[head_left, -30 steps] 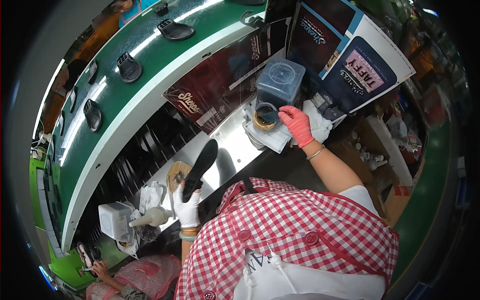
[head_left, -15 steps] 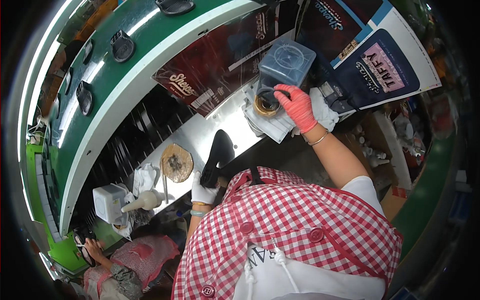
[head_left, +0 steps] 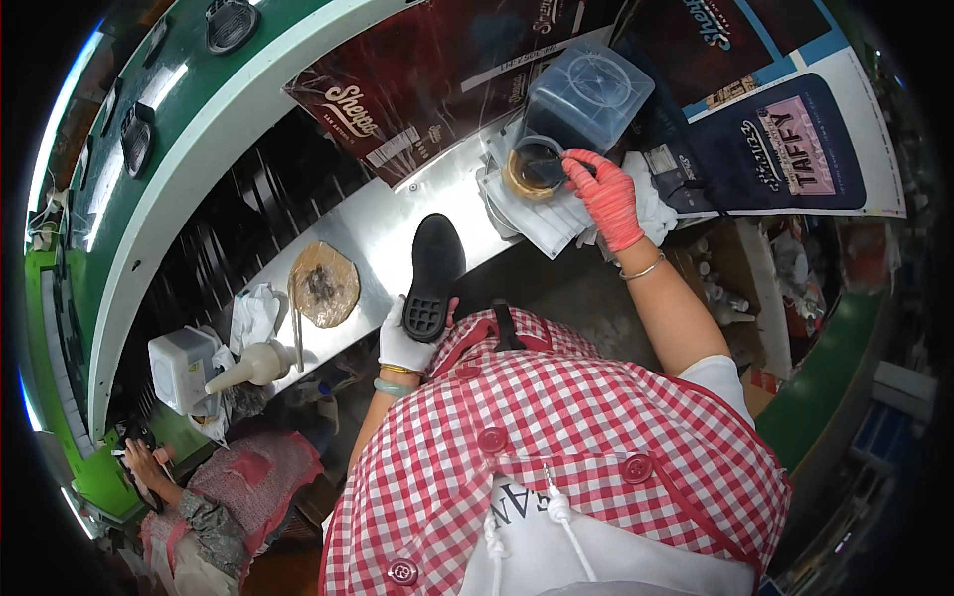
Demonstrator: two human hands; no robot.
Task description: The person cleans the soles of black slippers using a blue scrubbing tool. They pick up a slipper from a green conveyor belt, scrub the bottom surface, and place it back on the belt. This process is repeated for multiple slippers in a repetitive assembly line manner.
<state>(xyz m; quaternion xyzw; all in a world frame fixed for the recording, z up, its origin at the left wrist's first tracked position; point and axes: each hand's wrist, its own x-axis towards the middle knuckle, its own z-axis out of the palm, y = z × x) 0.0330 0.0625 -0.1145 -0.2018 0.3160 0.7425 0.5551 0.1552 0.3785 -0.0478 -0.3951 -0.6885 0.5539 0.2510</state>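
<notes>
My left hand (head_left: 402, 343), in a white glove, grips the heel end of a black shoe sole (head_left: 437, 260). The sole's broad face is turned up, with a grid of hollows at the heel, and it points away from me over the bench edge. My right hand (head_left: 609, 202), in a pinkish-red glove, is pinched at the right rim of a small dark pot (head_left: 540, 162) with a yellowish-brown ring round its lower part. Something dark is between these fingertips, too small to make out. White sheets (head_left: 550, 230) lie under the pot.
A translucent plastic box (head_left: 586, 91) stands behind the pot. On the metal bench (head_left: 383, 223) are a brown-stained round disc (head_left: 324, 284), a pale nozzle bottle (head_left: 253, 366) and a white container (head_left: 182, 370). Beyond runs a green conveyor (head_left: 184, 74) carrying black soles. A co-worker (head_left: 224, 487) sits at left.
The sole has turned so its broad face and heel grid show. My right fingers have shifted from over the pot to its right rim. The whole view has shifted slightly.
</notes>
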